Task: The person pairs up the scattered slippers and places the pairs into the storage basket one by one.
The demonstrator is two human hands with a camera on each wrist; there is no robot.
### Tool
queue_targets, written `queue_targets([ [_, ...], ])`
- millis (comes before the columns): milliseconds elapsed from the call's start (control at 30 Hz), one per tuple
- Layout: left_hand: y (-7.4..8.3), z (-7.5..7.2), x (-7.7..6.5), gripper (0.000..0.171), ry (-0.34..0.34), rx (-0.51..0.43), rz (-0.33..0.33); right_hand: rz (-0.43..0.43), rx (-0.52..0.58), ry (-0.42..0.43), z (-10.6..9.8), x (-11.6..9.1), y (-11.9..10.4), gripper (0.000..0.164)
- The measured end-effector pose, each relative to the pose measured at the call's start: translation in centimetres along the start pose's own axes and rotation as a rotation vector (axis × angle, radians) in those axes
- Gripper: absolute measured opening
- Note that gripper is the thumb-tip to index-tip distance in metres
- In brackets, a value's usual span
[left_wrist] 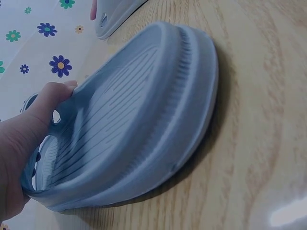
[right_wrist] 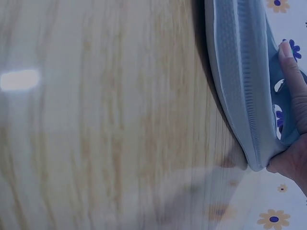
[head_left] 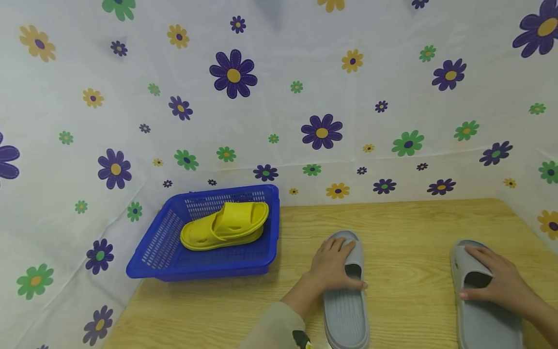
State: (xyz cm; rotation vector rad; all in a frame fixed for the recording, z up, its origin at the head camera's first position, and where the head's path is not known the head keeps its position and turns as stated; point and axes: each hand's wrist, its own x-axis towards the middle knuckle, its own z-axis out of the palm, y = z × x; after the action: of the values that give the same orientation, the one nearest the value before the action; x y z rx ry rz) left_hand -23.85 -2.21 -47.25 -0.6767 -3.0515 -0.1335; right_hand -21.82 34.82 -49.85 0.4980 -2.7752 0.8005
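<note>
On the wooden table, two grey slippers lie apart with their toes toward the back wall. My left hand (head_left: 334,265) grips the left grey slipper (head_left: 347,317) by its strap, thumb across the foot opening and fingers over the far side. In the left wrist view that slipper's ribbed heel (left_wrist: 192,96) faces the camera. Over at the right, my right hand (head_left: 501,281) holds the strap of the other grey slipper (head_left: 490,322), its thumb at the opening's edge. The right wrist view shows this slipper's side (right_wrist: 235,72) beside the wood surface.
A blue plastic basket (head_left: 146,271) with perforated sides stands at the table's left. Inside it, a pair of yellow slippers (head_left: 240,220) is stacked one on the other. White sheeting (head_left: 270,116) printed with flowers rises behind the wooden table (head_left: 410,228) and along both sides.
</note>
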Motion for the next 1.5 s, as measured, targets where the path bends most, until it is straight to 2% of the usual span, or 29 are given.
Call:
queue_targets([
  [133,-0.1,-0.1,-0.2,0.101,-0.001,-0.008,-0.009,-0.022,0.012,0.013,0.3,0.1,-0.2,0.112],
  [367,-0.3,-0.1,-0.6,0.102,-0.007,-0.028,-0.004,-0.008,0.016,-0.011,0.7,0.2,-0.7,0.113],
  [600,-0.7,0.1,-1.0,0.102,-0.019,-0.009,-0.012,-0.045,0.046,-0.014,1.0,0.5,-1.4,0.111],
  [1000,-1.0,-0.2,-1.6,0.101,0.000,-0.017,-0.006,0.000,0.065,-0.054,1.4,0.7,-2.5,0.110],
  [1500,-1.3,-0.3,-1.8,0.100,0.003,-0.034,-0.020,0.001,0.068,-0.089,1.7,1.6,-3.4,0.110],
])
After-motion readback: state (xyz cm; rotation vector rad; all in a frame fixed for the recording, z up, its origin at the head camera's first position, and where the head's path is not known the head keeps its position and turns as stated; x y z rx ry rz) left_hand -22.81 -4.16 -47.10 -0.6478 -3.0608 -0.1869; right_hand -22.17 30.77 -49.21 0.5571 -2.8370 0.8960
